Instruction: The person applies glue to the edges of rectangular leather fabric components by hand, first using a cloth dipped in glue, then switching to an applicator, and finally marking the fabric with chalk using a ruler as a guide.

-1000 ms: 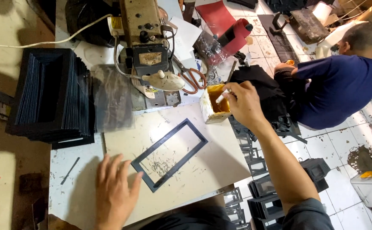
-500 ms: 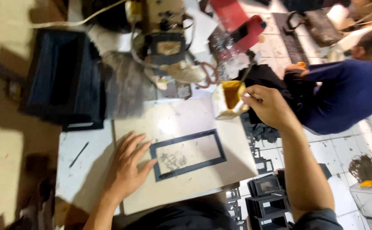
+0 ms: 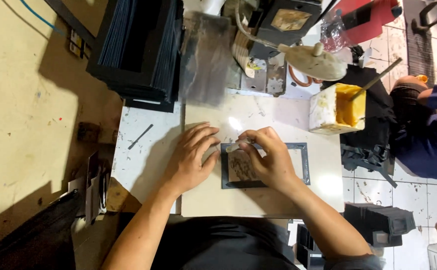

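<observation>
Frame (image 3: pixel 303 165), dark, rectangular, flat under both hands.

The 2 forearms are bare, no sleeves, rings or watch near the fingers of the left hand (image 3: pixel 188 162) or right hand (image 3: pixel 268 160); dark clothing covers the lap.

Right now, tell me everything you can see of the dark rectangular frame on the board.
The dark frame is a thin, flat, grey-black rectangular border, seemingly card or leatherette, lying flat on the pale board. Its open middle shows smudged board. The left hand touches its left edge; the right hand rests over it, holding a small brush at its top edge.
</observation>
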